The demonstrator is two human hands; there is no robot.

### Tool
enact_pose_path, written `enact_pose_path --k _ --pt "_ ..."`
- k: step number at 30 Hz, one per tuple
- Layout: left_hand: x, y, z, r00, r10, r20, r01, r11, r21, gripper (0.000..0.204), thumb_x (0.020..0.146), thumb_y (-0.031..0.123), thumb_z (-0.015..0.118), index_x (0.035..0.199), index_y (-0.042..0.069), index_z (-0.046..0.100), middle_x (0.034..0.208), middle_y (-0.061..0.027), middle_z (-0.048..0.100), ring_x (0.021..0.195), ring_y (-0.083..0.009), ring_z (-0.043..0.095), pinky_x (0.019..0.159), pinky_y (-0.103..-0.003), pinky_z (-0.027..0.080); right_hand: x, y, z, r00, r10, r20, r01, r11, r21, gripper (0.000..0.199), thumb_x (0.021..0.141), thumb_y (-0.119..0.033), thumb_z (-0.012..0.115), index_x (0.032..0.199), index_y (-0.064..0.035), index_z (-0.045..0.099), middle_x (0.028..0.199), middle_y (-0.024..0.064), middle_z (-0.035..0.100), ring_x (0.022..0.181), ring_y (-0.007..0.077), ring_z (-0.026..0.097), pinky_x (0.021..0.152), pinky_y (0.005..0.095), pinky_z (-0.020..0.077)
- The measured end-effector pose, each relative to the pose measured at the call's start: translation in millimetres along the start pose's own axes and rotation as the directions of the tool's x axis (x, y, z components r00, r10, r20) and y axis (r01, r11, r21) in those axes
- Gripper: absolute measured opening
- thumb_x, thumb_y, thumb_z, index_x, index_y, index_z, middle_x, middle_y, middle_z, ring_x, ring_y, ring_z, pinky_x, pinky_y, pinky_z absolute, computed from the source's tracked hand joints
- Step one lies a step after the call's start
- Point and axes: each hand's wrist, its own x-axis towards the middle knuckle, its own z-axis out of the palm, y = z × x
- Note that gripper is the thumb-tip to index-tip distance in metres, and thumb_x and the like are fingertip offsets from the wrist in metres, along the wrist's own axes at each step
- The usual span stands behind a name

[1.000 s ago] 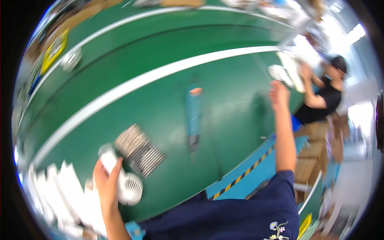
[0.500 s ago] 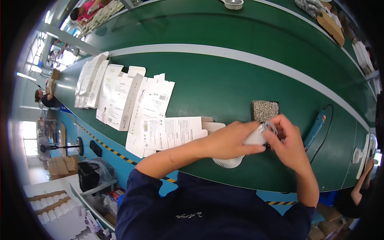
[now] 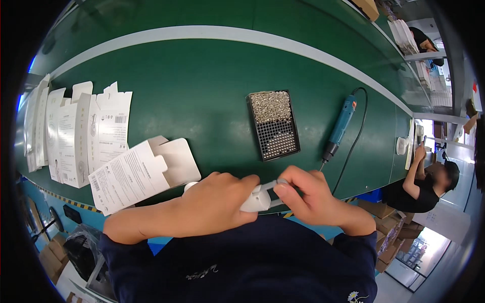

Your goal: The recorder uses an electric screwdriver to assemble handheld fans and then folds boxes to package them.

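Observation:
Just above the table's near edge, my left hand is wrapped round a white handheld fan, whose handle end sticks out past the fingers. Most of the fan is hidden under that hand. A grey loop comes off the handle end. My right hand pinches this loop between thumb and forefinger, to the right of the handle. Beyond the hands lies a black tray with a pile of small metal screws at its far end and rows of holes, several filled, at the near end.
A blue electric screwdriver with a black cord lies right of the tray. An open white carton lies left of my hands, with more flat cartons farther left. A co-worker sits at the right end of the green table.
My view has swung to the right, and the tray now shows whole. The fan's round ribbed head, seen below my left hand before, is now hidden. Both hands still hold the fan and its loop.

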Motion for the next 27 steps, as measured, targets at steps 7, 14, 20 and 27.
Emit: enact_pose_path --k 7,14,20,27 --pt "2.0 5.1 -2.4 0.998 0.017 -0.056 -0.013 0.998 0.058 0.037 0.076 0.022 0.071 0.097 -0.001 0.051 0.071 -0.0207 0.063 0.071 -0.0412 0.064 0.066 -0.049 0.052 -7.7 -4.2 -6.7 0.992 -0.079 -0.096 0.071 0.994 -0.089 0.013 0.09 -0.013 0.064 0.084 -0.0022 0.059 0.057 0.007 0.055 0.045 0.0166 0.052 0.043 0.0289 0.0398" --pt "11.5 5.3 -3.0 0.998 -0.05 0.032 0.045 0.99 0.137 0.042 0.075 0.024 0.073 0.101 -0.002 0.054 0.083 -0.0193 0.066 0.079 -0.0383 0.065 0.075 -0.045 0.051 -11.6 10.5 6.7 0.981 -0.07 -0.18 0.055 0.995 -0.087 0.02 0.092 -0.018 0.063 0.083 -0.003 0.054 0.062 0.0077 0.054 0.05 0.0186 0.053 0.046 0.0308 0.041" --pt "-22.1 21.4 -34.6 0.883 0.361 -0.3 -0.095 0.763 0.639 0.079 0.057 0.03 0.086 0.122 0.001 0.051 0.129 -0.0194 0.05 0.121 -0.042 0.045 0.102 -0.054 0.033 -78.8 50.7 -83.3 0.701 0.185 -0.688 0.104 0.929 0.355 0.029 0.101 -0.031 0.043 0.086 -0.006 0.047 0.069 0.005 0.055 0.053 0.0136 0.056 0.049 0.0258 0.0468" --pt "-115.9 -28.0 -22.8 0.811 -0.3 -0.502 0.562 0.638 0.526 0.098 0.065 0.026 0.081 0.146 0.009 0.029 0.146 -0.0195 0.036 0.138 -0.037 0.028 0.113 -0.057 0.018 -216.8 222.8 -236.0 0.08 0.275 -0.958 0.565 0.779 0.27 0.029 0.103 -0.033 0.042 0.094 -0.0062 0.051 0.071 0.0011 0.051 0.062 0.0113 0.052 0.058 0.0247 0.0454"
